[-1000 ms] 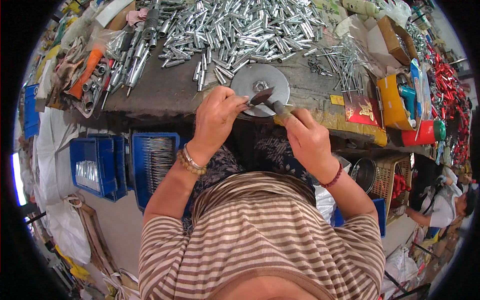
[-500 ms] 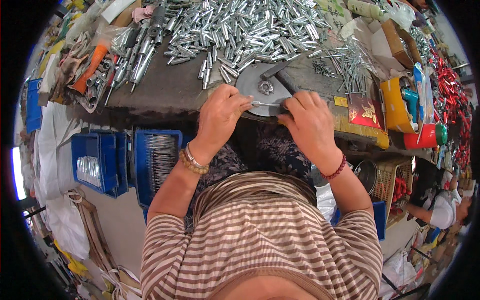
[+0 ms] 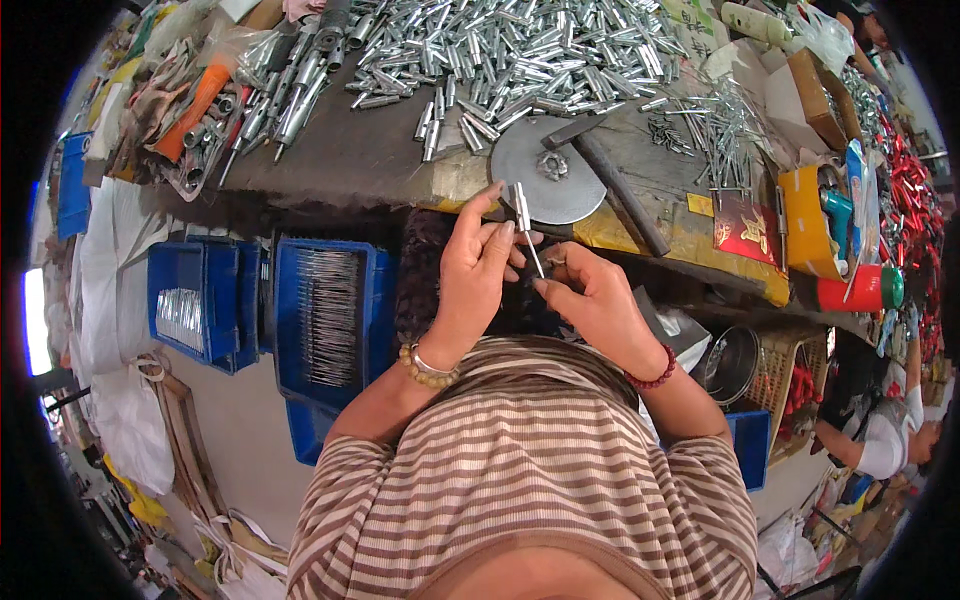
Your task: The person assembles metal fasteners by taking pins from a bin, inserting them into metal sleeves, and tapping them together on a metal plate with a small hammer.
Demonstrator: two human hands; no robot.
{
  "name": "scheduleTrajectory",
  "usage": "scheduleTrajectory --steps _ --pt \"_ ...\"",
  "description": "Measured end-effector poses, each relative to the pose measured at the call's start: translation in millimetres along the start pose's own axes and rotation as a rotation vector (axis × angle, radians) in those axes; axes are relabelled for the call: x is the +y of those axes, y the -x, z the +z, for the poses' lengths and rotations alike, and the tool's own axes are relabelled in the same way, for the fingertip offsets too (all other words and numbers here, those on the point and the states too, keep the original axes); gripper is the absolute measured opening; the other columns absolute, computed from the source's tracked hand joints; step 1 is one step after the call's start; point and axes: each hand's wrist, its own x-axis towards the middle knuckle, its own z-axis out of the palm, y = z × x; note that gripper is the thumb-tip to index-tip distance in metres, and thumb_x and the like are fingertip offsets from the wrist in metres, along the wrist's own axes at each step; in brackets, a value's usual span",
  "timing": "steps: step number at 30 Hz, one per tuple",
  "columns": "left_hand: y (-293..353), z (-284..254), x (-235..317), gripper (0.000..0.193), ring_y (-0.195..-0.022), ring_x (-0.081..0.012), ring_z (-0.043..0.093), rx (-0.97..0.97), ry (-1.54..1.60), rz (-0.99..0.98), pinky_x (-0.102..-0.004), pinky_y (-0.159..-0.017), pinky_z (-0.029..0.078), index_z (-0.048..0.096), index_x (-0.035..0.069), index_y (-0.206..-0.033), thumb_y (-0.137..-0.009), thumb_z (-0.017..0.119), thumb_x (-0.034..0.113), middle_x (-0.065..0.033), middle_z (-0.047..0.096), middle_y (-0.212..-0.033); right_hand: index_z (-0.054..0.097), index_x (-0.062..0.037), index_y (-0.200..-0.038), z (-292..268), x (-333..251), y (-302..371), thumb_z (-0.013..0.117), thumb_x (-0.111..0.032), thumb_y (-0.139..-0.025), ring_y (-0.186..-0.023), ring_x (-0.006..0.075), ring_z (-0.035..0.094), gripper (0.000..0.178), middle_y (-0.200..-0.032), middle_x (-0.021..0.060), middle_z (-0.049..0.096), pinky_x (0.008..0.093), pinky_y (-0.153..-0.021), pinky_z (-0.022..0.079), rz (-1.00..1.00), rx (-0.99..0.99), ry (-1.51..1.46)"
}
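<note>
A slim metal rod with a thicker shiny sleeve [image 3: 521, 207] at its upper end slants between my hands, in front of the bench edge. My right hand [image 3: 600, 305] pinches its thin lower end between thumb and forefinger. My left hand [image 3: 472, 275] is loosely around the middle, its index finger stretched up beside the sleeve and other fingertips behind the rod. Just beyond, a round grey metal plate [image 3: 520, 180] lies at the bench edge, a crumpled silvery lump [image 3: 552, 166] at its centre. A hammer [image 3: 622, 195] rests across the plate's right side.
A heap of metal sleeves [image 3: 520, 60] covers the back of the bench. Thin pins [image 3: 715, 135] and a red packet [image 3: 748, 235] lie at right, tools [image 3: 290, 110] at left. Blue trays of rods [image 3: 325, 315] stand below left. Another person [image 3: 885, 425] is at far right.
My hands have come down toward me, off the plate, and the rod has swung from level to steeply slanted. My left index finger has straightened. The hammer now shows fully.
</note>
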Motion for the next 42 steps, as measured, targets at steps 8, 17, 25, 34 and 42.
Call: scheduleTrajectory --steps 8,17,25,34,42 --pt "4.0 -11.6 -3.3 0.057 -0.086 -0.009 0.064 0.103 -0.006 0.117 -0.0241 -0.077 0.051 0.037 0.005 -0.156 -0.105 0.063 0.009 -0.0087 0.074 -0.101 0.067 -0.0012 -0.114 26.7 -7.8 -2.7 0.075 -0.011 -0.09 -0.068 0.0264 0.066 0.027 -0.079 0.0171 0.069 0.0371 -0.065 0.052 -0.146 0.071 0.199" --pt "31.1 -117.7 -15.8 0.054 -0.091 -0.0123 0.068 0.516 0.0 0.137 -0.0262 -0.078 0.05 0.043 0.006 -0.15 -0.1 0.065 0.007 -0.007 0.07 -0.096 0.057 -0.0023 -0.147 2.3 8.6 -23.0 0.067 0.001 -0.097 -0.082 0.0066 0.058 0.051 -0.101 0.0029 0.067 0.0221 -0.069 0.049 -0.16 0.191 -0.009" --pt "61.9 -285.3 -144.7 0.047 -0.077 -0.019 0.067 1.084 -0.311 -0.123 -0.0359 -0.07 0.053 0.049 0.001 -0.134 -0.091 0.068 0.007 -0.0124 0.07 -0.088 0.057 -0.0005 -0.146 0.1 3.6 -30.2 0.062 -0.006 -0.104 -0.069 0.0054 0.059 0.043 -0.088 0.0018 0.066 0.0197 -0.058 0.048 -0.066 0.228 -0.027" --pt "43.5 -336.5 -159.0 0.049 -0.08 -0.028 0.069 1.129 -0.516 -0.316 -0.0434 -0.073 0.053 0.051 0.003 -0.135 -0.09 0.067 0.013 -0.0183 0.07 -0.091 0.059 -0.0001 -0.142 1.7 4.1 -30.5 0.062 -0.006 -0.104 -0.068 0.0047 0.058 0.039 -0.085 0.0009 0.065 0.0189 -0.056 0.047 -0.066 0.245 -0.018" --pt "19.2 -325.6 -145.8 0.058 -0.11 -0.0466 0.069 1.025 -0.959 -0.48 -0.0501 -0.09 0.054 0.05 0.003 -0.142 -0.097 0.075 0.031 -0.0277 0.072 -0.119 0.064 0.0 -0.137 -4.7 12.2 -25.5 0.067 -0.006 -0.102 -0.073 0.0061 0.063 0.036 -0.095 0.0039 0.071 0.0201 -0.06 0.05 -0.029 0.33 -0.003"
